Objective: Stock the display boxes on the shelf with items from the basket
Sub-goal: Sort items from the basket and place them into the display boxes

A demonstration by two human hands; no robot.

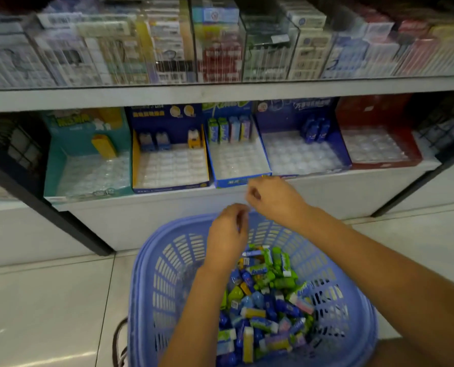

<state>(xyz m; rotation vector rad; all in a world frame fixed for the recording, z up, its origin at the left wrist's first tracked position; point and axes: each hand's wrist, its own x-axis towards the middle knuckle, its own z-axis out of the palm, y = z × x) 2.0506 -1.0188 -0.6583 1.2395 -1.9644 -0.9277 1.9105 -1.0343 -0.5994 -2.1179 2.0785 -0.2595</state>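
Just over the far rim of the basket, the left hand and right hand hovered close together, fingers curled inward; whether either pinched anything could not be told. Under them the small packets lay jumbled in the basket, long axes pointing every way. Beyond, on the shelf, the display boxes stood side by side, with a few packets upright in their back rows.
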